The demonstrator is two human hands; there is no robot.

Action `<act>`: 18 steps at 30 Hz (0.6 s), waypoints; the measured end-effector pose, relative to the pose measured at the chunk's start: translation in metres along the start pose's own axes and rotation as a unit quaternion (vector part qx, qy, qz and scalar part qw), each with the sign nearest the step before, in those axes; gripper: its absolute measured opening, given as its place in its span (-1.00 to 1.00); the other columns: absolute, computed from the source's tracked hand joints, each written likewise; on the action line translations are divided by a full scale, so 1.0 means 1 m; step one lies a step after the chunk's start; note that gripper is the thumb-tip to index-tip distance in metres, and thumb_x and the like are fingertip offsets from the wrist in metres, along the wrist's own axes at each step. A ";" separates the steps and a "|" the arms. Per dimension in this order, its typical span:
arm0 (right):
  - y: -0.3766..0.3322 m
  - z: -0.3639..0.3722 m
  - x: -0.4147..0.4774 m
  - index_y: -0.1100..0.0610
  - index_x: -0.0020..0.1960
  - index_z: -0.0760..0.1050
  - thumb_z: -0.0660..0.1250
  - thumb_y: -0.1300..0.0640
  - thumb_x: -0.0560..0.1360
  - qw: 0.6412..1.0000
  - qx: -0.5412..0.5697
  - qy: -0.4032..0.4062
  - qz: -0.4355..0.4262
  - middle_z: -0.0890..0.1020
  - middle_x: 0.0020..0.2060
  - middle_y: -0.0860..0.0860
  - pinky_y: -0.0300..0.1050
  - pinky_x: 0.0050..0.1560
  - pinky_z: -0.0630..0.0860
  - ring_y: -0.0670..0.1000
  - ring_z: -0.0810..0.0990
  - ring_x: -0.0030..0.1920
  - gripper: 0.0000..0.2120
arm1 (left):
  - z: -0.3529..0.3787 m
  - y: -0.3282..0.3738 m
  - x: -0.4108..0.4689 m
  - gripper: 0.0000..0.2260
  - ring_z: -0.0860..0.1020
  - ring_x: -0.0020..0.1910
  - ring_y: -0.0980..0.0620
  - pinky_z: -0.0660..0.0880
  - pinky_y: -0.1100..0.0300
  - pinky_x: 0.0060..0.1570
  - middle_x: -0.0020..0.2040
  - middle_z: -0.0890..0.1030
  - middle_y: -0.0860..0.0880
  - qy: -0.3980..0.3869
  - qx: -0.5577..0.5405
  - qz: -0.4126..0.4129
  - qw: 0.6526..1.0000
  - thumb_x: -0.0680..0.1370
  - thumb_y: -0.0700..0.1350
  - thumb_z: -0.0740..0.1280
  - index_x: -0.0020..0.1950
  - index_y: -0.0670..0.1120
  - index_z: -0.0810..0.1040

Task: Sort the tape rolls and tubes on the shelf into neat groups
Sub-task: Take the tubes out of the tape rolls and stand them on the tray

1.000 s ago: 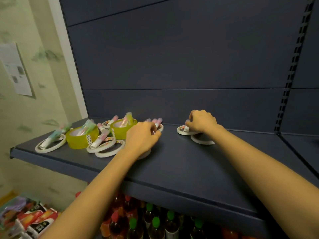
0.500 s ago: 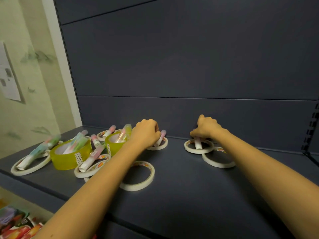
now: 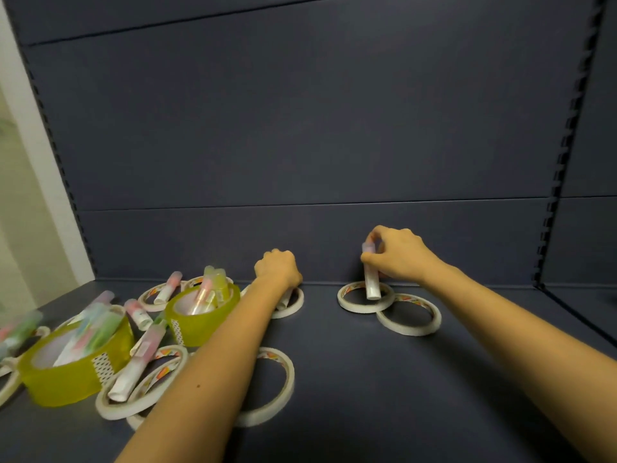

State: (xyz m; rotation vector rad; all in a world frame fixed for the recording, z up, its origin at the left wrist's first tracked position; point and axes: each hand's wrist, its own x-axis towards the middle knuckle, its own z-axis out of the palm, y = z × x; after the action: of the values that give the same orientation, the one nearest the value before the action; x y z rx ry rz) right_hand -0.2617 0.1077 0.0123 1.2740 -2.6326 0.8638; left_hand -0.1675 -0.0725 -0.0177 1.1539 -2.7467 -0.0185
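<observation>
My right hand (image 3: 399, 257) grips a white tube (image 3: 370, 279) upright, its lower end inside a thin white tape ring (image 3: 347, 304) near the shelf's back. A second white ring (image 3: 430, 324) lies touching that one on the right. My left hand (image 3: 278, 270) is closed over a tube (image 3: 285, 300) in another white ring (image 3: 293, 307); most of that tube is hidden. On the left, two yellow tape rolls (image 3: 200, 324) (image 3: 60, 379) hold several pastel tubes. More white rings (image 3: 280, 396) (image 3: 117, 406) with tubes lie around them.
The dark shelf surface (image 3: 417, 396) runs to a dark back panel (image 3: 317, 145). A slotted upright (image 3: 561, 162) stands at the right, with another shelf bay beyond it. A pale wall (image 3: 20, 212) is at the far left.
My right hand has lifted its tube from lying in the ring to standing upright. My left hand stays closed near the back ring. The view has moved closer to the shelf.
</observation>
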 end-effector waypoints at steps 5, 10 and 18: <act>-0.003 -0.004 -0.023 0.10 0.19 0.42 0.28 0.03 0.48 0.999 0.001 0.042 0.032 0.58 0.04 0.11 -0.04 -0.04 0.48 0.16 0.53 0.05 -0.69 | -0.005 0.003 -0.011 -0.87 0.53 0.04 -0.13 0.41 0.09 -0.12 0.05 0.59 -0.14 0.018 -0.044 0.031 0.998 0.50 -0.08 0.29 -0.09 -0.14 0.47; -0.001 -0.017 -0.055 0.09 0.14 0.42 0.33 0.06 0.46 0.993 0.031 0.101 0.055 0.60 -0.02 0.10 -0.07 -0.10 0.48 0.12 0.56 -0.01 -0.72 | -0.031 0.003 -0.028 -0.77 0.55 0.02 -0.21 0.48 0.05 -0.09 0.02 0.60 -0.21 0.058 -0.136 0.085 0.985 0.50 -0.07 0.31 -0.04 -0.25 0.53; 0.025 -0.063 -0.133 0.09 0.01 0.43 0.37 0.10 0.40 0.975 0.047 0.190 0.101 0.65 -0.14 0.08 -0.06 -0.09 0.57 0.07 0.64 -0.11 -0.78 | -0.079 0.049 -0.088 -0.86 0.62 -0.08 -0.09 0.52 0.11 -0.04 -0.20 0.62 -0.09 0.102 -0.330 0.244 0.906 0.43 -0.09 0.45 -0.14 -0.14 0.60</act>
State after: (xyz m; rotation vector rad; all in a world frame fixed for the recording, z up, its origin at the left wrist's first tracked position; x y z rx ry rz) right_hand -0.2038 0.2455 0.0120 0.7667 -2.4604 1.1437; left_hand -0.1293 0.0286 0.0516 0.2639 -2.4374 -0.6642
